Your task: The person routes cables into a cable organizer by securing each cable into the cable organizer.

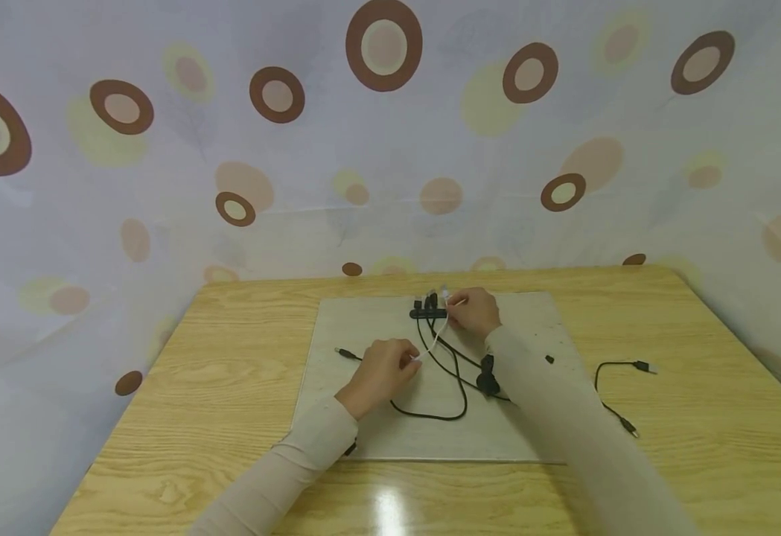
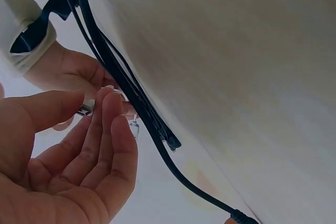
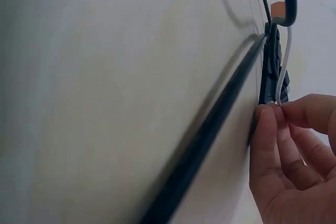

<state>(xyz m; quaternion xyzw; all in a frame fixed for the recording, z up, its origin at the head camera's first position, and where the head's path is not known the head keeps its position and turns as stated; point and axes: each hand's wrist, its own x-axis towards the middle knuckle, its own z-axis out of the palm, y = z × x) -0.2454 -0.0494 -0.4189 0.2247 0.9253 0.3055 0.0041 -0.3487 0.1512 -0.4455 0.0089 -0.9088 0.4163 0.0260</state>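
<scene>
My left hand (image 1: pixel 385 366) pinches one end of a thin white cable (image 1: pixel 435 341); in the left wrist view its metal connector (image 2: pixel 86 108) shows between thumb and fingers. Farther back, my right hand (image 1: pixel 476 309) pinches the same cable at the right end of a black cable holder (image 1: pixel 422 314). The right wrist view has those fingertips right against the holder. Just behind the holder stands the cable's pale other end (image 1: pixel 444 291). Black cables (image 1: pixel 455 356) run from the holder toward me, their black plugs (image 1: pixel 433 300) sticking out at its far side.
Under the hands lies a pale board (image 1: pixel 363 435) on a wooden table (image 1: pixel 216 372). A black plug (image 1: pixel 346 353) rests on its left part, a small black piece (image 1: pixel 549 359) on its right. Another black USB cable (image 1: pixel 596 378) lies right of the board. A patterned cloth (image 1: pixel 390 149) hangs behind.
</scene>
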